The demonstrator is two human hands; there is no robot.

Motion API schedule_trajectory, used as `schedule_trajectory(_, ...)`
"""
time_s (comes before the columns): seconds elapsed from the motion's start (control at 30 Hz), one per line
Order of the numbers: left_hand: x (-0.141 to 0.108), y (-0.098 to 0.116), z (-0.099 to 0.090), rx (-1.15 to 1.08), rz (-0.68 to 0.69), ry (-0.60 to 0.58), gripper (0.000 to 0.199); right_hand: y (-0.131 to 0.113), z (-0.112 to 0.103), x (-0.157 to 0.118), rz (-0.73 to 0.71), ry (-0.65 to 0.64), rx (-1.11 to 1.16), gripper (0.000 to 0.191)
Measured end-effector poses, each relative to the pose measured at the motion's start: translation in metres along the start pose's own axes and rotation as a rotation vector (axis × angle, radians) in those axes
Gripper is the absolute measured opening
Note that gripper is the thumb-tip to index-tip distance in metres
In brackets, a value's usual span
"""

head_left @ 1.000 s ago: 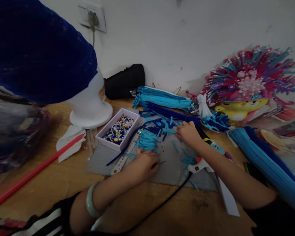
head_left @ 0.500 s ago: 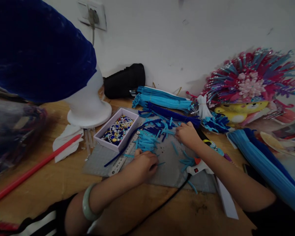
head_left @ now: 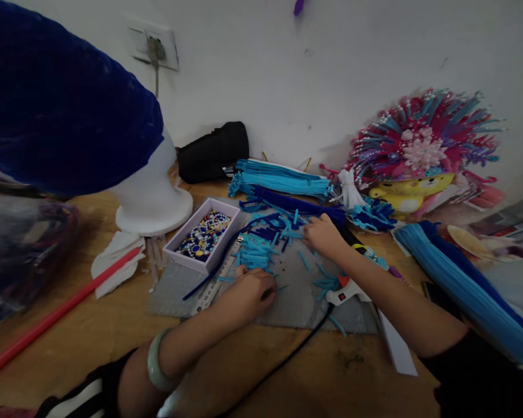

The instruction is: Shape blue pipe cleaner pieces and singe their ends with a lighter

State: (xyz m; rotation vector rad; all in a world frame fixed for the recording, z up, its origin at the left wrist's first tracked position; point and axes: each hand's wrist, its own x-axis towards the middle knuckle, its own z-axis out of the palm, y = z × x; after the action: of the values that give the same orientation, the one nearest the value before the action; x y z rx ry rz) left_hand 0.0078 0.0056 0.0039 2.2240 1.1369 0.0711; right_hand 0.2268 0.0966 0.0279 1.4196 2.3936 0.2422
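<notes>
My left hand (head_left: 250, 293), fingers curled in, rests at the near edge of a pile of short light-blue pipe cleaner pieces (head_left: 255, 252) on the grey mat (head_left: 294, 302). Its fingertips are partly hidden, so what they hold does not show. My right hand (head_left: 325, 237) is closed, its fingers pressed together beside scattered light- and dark-blue cut pieces (head_left: 283, 223); anything in its grip is too small to make out. A metal ruler (head_left: 209, 295) lies left of the pile. Below my right forearm sits a white glue gun (head_left: 346, 292) with an orange part near its tip.
A box of beads (head_left: 204, 235) stands left of the mat, near a white mannequin head (head_left: 152, 197) under a dark-blue cover. Bundles of blue pipe cleaners (head_left: 283, 179) lie behind. A colourful headdress (head_left: 418, 145) stands at right. The black cord (head_left: 283, 363) crosses the table's front.
The camera view has shifted slightly, so everything sits a little further left. Both hands stay in nearly the same places over the mat.
</notes>
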Motion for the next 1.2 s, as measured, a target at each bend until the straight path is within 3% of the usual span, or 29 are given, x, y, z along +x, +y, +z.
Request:
schedule_trajectory(0.33,-0.001,-0.002,0.002,0.01,0.005,0.002,0.019,0.006,0.004,0.002,-0.045,-0.014,0.006,0.015)
schedule_trajectory(0.6,0.0,0.0,0.0,0.019,-0.003,0.009,0.018,0.0,0.001,0.0,0.067,-0.019,0.056,0.023)
schedule_trajectory(0.83,0.0,-0.003,0.003,0.018,-0.001,0.027,0.019,0.015,0.009,-0.001,-0.072,-0.092,0.081,0.02)
schedule_trajectory(1.2,0.0,-0.003,0.004,-0.008,-0.022,0.026,0.018,0.015,0.01,0.0,-0.085,-0.051,0.042,0.02)
